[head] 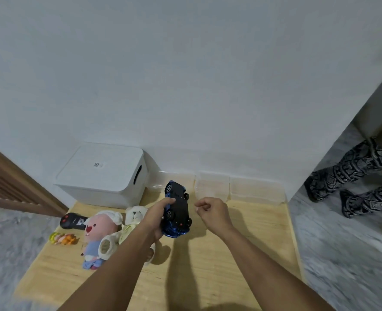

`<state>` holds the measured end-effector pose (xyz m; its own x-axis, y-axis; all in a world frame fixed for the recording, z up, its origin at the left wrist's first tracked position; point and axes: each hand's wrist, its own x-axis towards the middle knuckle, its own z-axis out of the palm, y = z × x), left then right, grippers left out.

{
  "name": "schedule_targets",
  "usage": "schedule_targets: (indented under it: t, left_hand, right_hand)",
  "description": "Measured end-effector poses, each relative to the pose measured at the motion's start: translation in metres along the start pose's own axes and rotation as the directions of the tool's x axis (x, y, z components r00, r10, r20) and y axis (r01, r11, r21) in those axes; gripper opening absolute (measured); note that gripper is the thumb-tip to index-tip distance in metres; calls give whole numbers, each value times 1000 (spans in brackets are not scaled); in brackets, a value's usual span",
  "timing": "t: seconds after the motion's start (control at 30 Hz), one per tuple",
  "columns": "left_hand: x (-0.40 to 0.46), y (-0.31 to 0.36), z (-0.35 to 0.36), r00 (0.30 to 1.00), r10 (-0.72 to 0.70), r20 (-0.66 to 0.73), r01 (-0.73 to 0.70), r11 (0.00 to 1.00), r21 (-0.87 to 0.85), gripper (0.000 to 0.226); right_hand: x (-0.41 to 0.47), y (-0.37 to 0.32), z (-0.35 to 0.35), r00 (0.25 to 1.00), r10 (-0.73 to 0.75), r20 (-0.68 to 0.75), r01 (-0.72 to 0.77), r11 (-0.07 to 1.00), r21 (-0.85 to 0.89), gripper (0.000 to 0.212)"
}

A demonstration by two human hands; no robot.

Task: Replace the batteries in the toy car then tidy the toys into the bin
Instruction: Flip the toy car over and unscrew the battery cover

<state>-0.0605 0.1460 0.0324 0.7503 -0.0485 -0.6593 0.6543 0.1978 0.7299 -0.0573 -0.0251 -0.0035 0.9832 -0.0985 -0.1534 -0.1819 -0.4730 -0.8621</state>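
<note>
- wooden table [241,254] fills the lower centre of the frame, nearest the camera, its light surface running up to the white wall.
- white bin [100,176] stands at the upper left of the table with its lid on, against the wall.
- clear plastic boxes [230,187] line the wall at the table's upper right.
- patterned legs [360,176] of another person show at the right edge, on the grey floor.
- pink plush [98,234] and white plush bear [136,215] lie together left of centre, partly under the left forearm.
- left hand [155,217] wraps the toy car [177,209], held above the table with its black underside and wheels facing up.
- right hand [212,212] hovers just right of the car, fingers curled, thumb and forefinger pinched together; whether they hold anything i cannot tell.
- black remote [72,221] lies left of the pink plush.
- small colourful toy [63,239] lies below the remote.
</note>
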Motion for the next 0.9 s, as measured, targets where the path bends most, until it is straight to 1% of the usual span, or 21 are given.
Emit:
schedule_targets:
  t: [0.1, 0.17, 0.23, 0.3, 0.37, 0.43, 0.57, 0.7, 0.77, 0.9]
  left_hand:
    - [0, -6, -2, 998, -15, -54, 15, 1000, -7, 28]
    - [1, -10, -5, 998, -31, -51, 31, 999, -8, 28]
    - [1, -12, -6, 998, -52, -46, 51, 999, -14, 31]
    - [1, -14, -6, 997, -57, -45, 56, 998, -24, 30]
    - [-1, -17, -5, 997, -54, -51, 52, 998, -35, 23]
    - [0, -20, -5, 997, -55, -58, 51, 997, -63, 22]
    - [1, -25, -4, 996, -70, -59, 62, 991, -116, 28]
    - [-3, -26, -6, 996, -63, -63, 53, 987, -152, 27]
    - [-3, -27, -8, 995, -59, -81, 47, 988, -148, 27]
    - [-5, -27, -10, 990, -66, -128, 52, 993, -108, 28]
  right_hand:
    - [5, 13, -10, 996, 72, -58, -78, 990, -114, 13]
    - [8, 24, -13, 991, 107, -74, -120, 973, -199, 16]
    - [9, 33, -14, 991, 125, -54, -135, 941, -310, 19]
    - [9, 38, -10, 995, 95, -7, -88, 885, -458, 20]
    - [7, 38, -5, 996, 45, 76, 11, 792, -611, 23]
    - [7, 37, 4, 988, 12, 157, 103, 705, -702, 26]
    - [7, 33, 18, 966, -15, 259, 218, 588, -779, 26]
    - [7, 30, 20, 960, -19, 281, 248, 530, -811, 28]
    - [6, 30, 19, 964, -20, 264, 233, 539, -810, 31]
    - [0, 25, 19, 981, -2, 196, 157, 609, -777, 29]
